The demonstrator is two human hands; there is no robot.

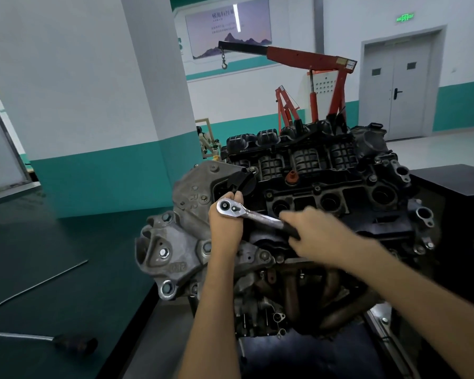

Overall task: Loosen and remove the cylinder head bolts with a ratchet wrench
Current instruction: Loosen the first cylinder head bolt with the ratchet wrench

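Ratchet wrench (253, 213): lies across the near-left corner of the engine (312, 170), its head at the timing-cover edge.
Left grip (226, 228): fingers curled beneath the wrench head, holding it.
Right grip (315, 231): wrapped round the black handle, blurred.
Tabletop (66, 242): open room left of the engine; 1 flexible tool (75, 346) lies near the front edge.

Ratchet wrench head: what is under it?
The left hand lies under the ratchet wrench head, fingers showing past its far edge. Any socket or bolt beneath is covered, so I cannot tell.
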